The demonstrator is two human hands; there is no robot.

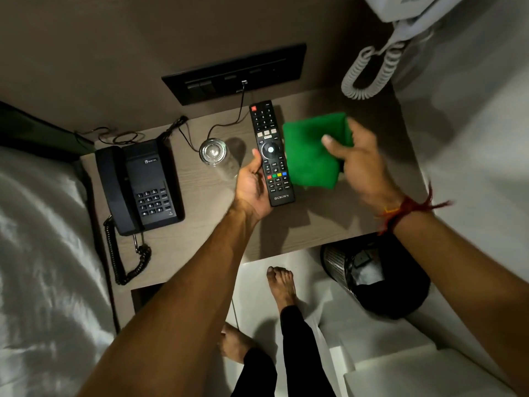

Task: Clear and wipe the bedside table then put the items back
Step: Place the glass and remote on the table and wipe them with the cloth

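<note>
My left hand (pixel 252 187) is shut on a long black remote control (pixel 270 151), held lengthwise above the middle of the wooden bedside table (pixel 200 224). To its right, my right hand (pixel 355 161) grips a folded green cloth (pixel 309 150) over the table's right half; whether the cloth touches the surface I cannot tell. An empty clear glass (pixel 213 151) stands just left of the remote. A black desk phone (pixel 137 187) with a coiled cord sits at the table's left end.
A black switch panel (pixel 234 73) on the wall has a thin cable running down onto the table. A white wall phone (pixel 400 12) with a coiled cord hangs top right. A bin (pixel 372 276) stands on the floor, and a bed (pixel 37 253) lies left.
</note>
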